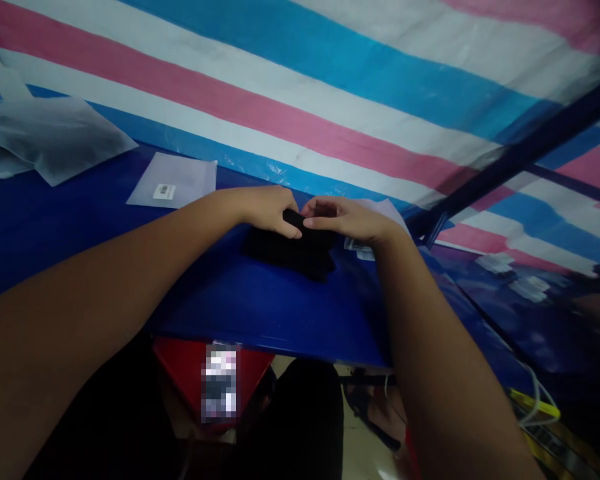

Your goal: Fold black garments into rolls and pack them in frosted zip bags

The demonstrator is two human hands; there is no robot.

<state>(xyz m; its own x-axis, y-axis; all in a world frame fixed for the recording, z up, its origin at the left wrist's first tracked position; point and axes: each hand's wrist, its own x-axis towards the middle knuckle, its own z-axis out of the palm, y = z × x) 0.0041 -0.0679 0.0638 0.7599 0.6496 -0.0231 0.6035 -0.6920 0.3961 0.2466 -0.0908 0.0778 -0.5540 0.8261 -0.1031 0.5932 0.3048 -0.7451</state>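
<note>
A piece of black fabric (293,257), folded into a small bundle, lies on the blue table (275,310). At its upper left edge, my left hand (270,210) is closed on a fold, thumb on the near side. From the right, my right hand (353,219) also grips the top of the cloth, its thumb pointing left and its fingers curled. The fingertips of both hands almost meet over the fabric. What kind of item the cloth is cannot be made out.
A translucent bag with a barcode label (187,177) lies left of my hands. More translucent bags (75,137) lie at far left. Partly behind my right wrist are white packets (387,208). Striped sheeting (280,120) hangs behind. Below the table edge is a red surface (183,363).
</note>
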